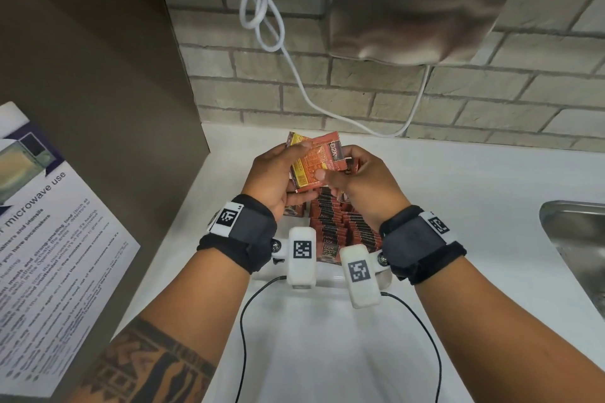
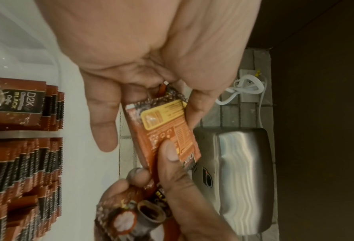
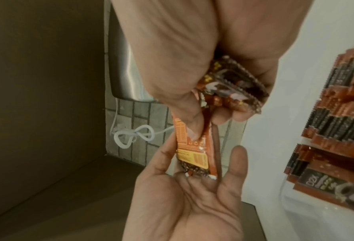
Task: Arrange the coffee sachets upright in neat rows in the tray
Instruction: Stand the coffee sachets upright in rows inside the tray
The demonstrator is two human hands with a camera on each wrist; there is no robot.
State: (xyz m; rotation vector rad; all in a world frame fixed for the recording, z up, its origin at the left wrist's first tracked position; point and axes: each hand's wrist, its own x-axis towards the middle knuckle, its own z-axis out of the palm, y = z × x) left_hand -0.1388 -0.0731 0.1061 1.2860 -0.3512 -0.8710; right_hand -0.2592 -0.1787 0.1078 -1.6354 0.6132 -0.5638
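Two hands meet above the far end of the tray [image 1: 327, 276], a white tray on the white counter [image 1: 458, 206], and everything else sits around that tray. Between them they hold a small bunch of coffee sachets [image 1: 316, 162], lifted clear of the tray and fanned, the printed orange and yellow back of one turned up. The left hand [image 1: 278, 177] cups the bunch from the left, its thumb [image 1: 302, 144] laid over the top edge and its fingers underneath, so it grips the sachets. The right hand [image 1: 363, 183] pinches the same bunch with its thumb [image 1: 319, 175] pressed on the orange face; the right wrist view shows more sachets [image 3: 233, 91] tucked in its curled fingers, so it too is closed around packets. Inside the tray, rows of sachets [image 1: 343, 226] stand upright, packed edge to edge, their serrated tops showing; the left wrist view shows two such rows [image 2: 27, 146] side by side with a narrow divider between them. Beyond the tray rises a brick wall with a steel hand dryer [image 1: 422, 3] and a looped white cable [image 1: 262, 16]. Right of the tray lies a steel sink [image 1: 576, 239]; left of it stands a brown panel bearing a microwave notice [image 1: 49, 232].
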